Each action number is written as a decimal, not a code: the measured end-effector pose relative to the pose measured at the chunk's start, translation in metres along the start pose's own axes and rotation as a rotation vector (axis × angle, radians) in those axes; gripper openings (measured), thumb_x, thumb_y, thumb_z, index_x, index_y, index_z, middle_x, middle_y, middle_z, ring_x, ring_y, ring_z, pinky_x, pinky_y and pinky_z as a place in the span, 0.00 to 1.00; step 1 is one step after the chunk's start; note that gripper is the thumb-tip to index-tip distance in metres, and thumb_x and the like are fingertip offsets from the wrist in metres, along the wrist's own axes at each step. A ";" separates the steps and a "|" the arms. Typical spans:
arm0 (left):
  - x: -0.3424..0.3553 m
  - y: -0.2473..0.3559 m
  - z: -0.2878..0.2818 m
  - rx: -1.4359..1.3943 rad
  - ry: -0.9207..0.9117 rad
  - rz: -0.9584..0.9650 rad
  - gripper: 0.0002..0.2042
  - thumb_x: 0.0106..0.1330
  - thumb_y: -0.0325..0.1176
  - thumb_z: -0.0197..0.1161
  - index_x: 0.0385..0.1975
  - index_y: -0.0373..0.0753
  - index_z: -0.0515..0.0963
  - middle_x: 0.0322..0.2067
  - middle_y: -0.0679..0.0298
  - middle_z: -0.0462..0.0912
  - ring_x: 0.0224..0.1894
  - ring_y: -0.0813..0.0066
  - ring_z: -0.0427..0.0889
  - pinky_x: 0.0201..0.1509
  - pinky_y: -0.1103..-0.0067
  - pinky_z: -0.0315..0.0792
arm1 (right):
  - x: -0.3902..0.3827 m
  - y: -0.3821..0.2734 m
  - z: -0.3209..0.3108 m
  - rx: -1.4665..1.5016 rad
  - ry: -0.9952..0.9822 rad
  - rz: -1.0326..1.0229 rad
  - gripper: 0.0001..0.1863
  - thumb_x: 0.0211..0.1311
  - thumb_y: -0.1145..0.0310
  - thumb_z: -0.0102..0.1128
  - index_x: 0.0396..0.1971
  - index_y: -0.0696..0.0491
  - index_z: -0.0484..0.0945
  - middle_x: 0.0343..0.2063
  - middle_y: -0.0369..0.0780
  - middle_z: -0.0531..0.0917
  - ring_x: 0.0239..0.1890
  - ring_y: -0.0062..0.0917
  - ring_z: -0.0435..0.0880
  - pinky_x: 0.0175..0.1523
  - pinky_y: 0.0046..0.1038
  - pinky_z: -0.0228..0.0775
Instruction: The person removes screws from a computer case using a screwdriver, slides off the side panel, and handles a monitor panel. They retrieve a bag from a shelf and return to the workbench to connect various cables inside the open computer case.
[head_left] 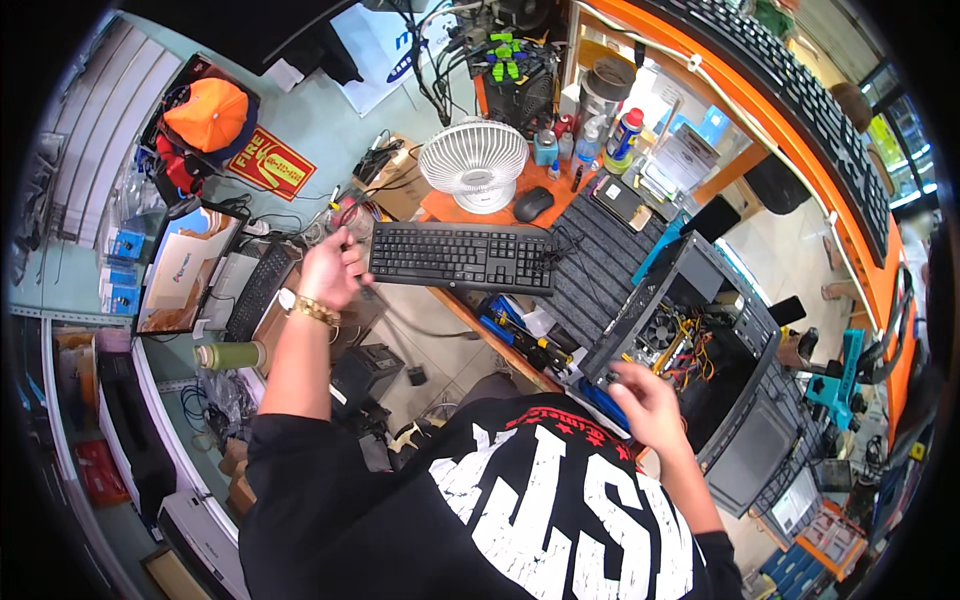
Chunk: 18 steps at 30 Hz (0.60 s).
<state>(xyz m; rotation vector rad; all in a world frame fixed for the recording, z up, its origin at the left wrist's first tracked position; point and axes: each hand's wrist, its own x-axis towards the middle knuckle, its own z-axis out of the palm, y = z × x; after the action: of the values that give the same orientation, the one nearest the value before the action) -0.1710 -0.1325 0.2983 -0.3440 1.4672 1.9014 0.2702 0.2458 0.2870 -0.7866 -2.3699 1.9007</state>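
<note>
My left hand (335, 270) is at the left end of a black keyboard (460, 255), its fingers curled against the keyboard's edge. That end juts out past the orange-topped desk (440, 207), while the far right end lies over a dark ribbed mat (600, 265). My right hand (647, 402) is by the near corner of an opened computer case (625, 345). Its fingers are bent together around something small and dark that I cannot make out. Inside the case a round cooler (657, 332) and coloured cables (690, 350) show.
Behind the keyboard stand a white fan (474, 165) and a black mouse (534, 204). Bottles and a spray can (624, 140) line the desk's back. At left are a monitor (185, 270), a second keyboard (258, 292) and a green thread-like roll (228, 356). Tools (525, 335) lie below the mat.
</note>
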 end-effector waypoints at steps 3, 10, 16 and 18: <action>-0.007 -0.032 0.073 -0.206 0.005 0.017 0.15 0.90 0.44 0.42 0.38 0.48 0.69 0.22 0.77 0.62 0.21 0.78 0.66 0.38 0.64 0.80 | 0.036 -0.035 0.031 -0.079 -0.184 -0.069 0.37 0.69 0.57 0.77 0.72 0.57 0.73 0.59 0.50 0.84 0.62 0.39 0.86 0.65 0.37 0.79; -0.009 -0.091 0.136 -0.512 -0.064 -0.046 0.19 0.91 0.44 0.39 0.35 0.45 0.69 0.24 0.72 0.68 0.27 0.73 0.74 0.67 0.46 0.81 | 0.108 -0.073 0.097 -0.256 -0.229 -0.318 0.59 0.50 0.48 0.88 0.78 0.58 0.65 0.68 0.59 0.78 0.72 0.57 0.76 0.81 0.46 0.62; 0.008 -0.073 0.146 -0.466 -0.030 -0.061 0.20 0.91 0.46 0.37 0.36 0.43 0.68 0.26 0.65 0.68 0.38 0.58 0.79 0.71 0.43 0.77 | 0.133 -0.022 0.109 -0.209 -0.290 -0.079 0.19 0.69 0.61 0.72 0.48 0.61 0.84 0.29 0.47 0.89 0.34 0.43 0.89 0.44 0.41 0.80; 0.043 -0.080 0.096 -0.465 -0.144 -0.021 0.19 0.91 0.46 0.37 0.39 0.42 0.69 0.33 0.60 0.78 0.44 0.51 0.84 0.69 0.44 0.80 | 0.134 -0.027 0.103 -0.249 -0.342 -0.054 0.15 0.72 0.62 0.69 0.44 0.61 0.84 0.27 0.46 0.88 0.29 0.39 0.88 0.40 0.39 0.80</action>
<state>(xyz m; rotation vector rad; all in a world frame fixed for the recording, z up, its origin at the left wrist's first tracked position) -0.1297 -0.0189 0.2449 -0.4216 0.9145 2.1906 0.1116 0.1988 0.2439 -0.4237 -2.8366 1.8719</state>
